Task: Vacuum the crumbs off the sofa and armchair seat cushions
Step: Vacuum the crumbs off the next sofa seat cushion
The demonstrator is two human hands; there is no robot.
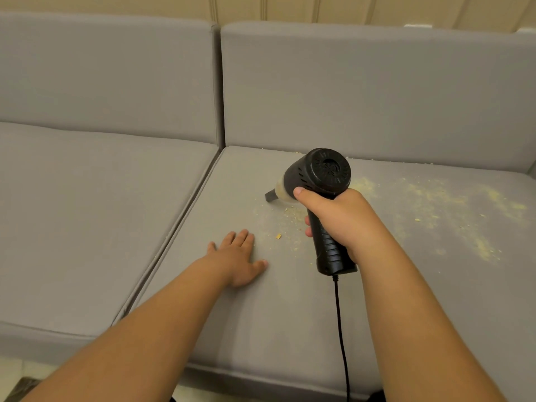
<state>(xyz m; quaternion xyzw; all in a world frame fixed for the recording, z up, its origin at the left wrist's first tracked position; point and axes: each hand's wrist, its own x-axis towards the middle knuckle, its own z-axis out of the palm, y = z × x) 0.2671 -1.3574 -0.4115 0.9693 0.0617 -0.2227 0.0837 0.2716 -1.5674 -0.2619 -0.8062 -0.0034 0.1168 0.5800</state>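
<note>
Grey sofa cushion [261, 314]; left grip [237, 256] flat, released; right grip [342, 219] grasping unbranded vacuum [322, 175]

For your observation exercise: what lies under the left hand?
The left hand rests flat on the grey seat cushion. Crumbs lie beside it; any beneath the palm are hidden.

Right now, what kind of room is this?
Probably a home living room: a grey sofa with crumbs on its seat cushion, and pale panelled wall behind. The right hand holds a handheld vacuum.
</note>
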